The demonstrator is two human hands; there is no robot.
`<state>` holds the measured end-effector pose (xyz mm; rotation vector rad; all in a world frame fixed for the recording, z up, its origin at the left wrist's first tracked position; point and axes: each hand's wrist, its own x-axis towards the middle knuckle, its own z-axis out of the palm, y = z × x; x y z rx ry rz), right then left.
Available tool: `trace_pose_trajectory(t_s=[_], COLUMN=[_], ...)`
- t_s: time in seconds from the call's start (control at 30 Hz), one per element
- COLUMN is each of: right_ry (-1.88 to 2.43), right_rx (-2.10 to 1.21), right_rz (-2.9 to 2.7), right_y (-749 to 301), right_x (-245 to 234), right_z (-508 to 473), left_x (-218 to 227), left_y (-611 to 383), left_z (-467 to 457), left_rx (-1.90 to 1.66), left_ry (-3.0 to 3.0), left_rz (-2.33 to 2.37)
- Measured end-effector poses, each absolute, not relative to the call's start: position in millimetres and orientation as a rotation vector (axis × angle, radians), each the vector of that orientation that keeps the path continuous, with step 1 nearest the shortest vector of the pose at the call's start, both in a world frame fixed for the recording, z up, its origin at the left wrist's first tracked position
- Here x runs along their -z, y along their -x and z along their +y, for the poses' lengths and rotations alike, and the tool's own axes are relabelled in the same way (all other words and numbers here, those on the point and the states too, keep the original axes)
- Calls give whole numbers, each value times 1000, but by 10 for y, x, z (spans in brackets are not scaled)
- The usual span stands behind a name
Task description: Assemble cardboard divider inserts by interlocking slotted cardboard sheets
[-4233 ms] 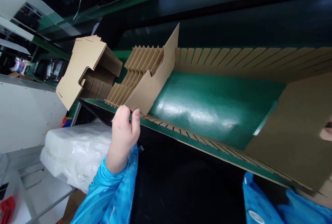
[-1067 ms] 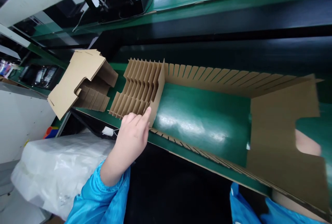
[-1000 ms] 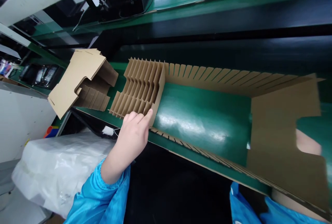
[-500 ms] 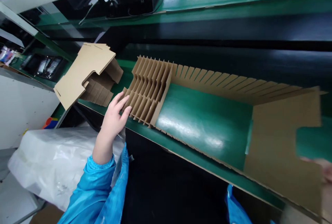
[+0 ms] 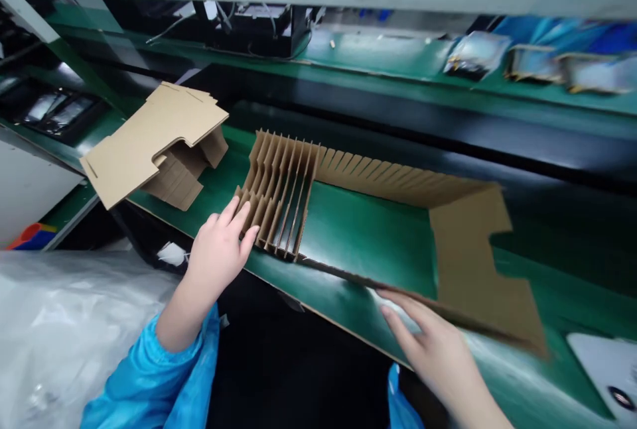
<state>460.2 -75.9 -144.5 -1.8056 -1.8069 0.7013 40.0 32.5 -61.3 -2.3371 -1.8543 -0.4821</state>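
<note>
A long cardboard divider frame (image 5: pixel 398 180) with slotted side strips lies on the green conveyor belt (image 5: pixel 363 237). Several cross partitions (image 5: pixel 281 190) are packed at its left end. A wide cardboard end panel (image 5: pixel 472 270) closes its right end. My left hand (image 5: pixel 221 250) is open, fingers stretched flat against the left face of the packed partitions. My right hand (image 5: pixel 430 343) is open too, fingers laid flat along the near slotted strip by the belt's front edge.
A second folded cardboard divider set (image 5: pixel 154 140) lies on the belt to the left. A white plastic-wrapped bundle (image 5: pixel 60 329) sits low at the left. Behind runs another green shelf with bagged items (image 5: pixel 527 61) and a dark device (image 5: pixel 249 21).
My left hand slid from the inner partition's corner to the outer left side of the pack. My right hand came out from behind the end panel onto the near strip. The view tilted up.
</note>
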Motion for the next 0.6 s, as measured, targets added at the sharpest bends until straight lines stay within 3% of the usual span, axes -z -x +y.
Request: trace_pose_trajectory(t_s=[0.17,0.37,0.5,0.6], right_ry=[1930,1663,1374,1272], right_rx=[-576,-847,-649,-557], right_rz=[-1548,-1097,-883,-1150], right_y=[-4741,-4742,-4560,-4446], right_x=[1554,1827,1897,2129], right_z=[-234,-404,-801,-1213], left_x=[595,232,294,521], left_y=[-692,-985,-852,-858], left_z=[-33,-418,145,599], left_rx=[590,1001,1696,1788], left_ry=[2622,3185,2573,2402], left_rz=[-1587,-962,-1617,-1807])
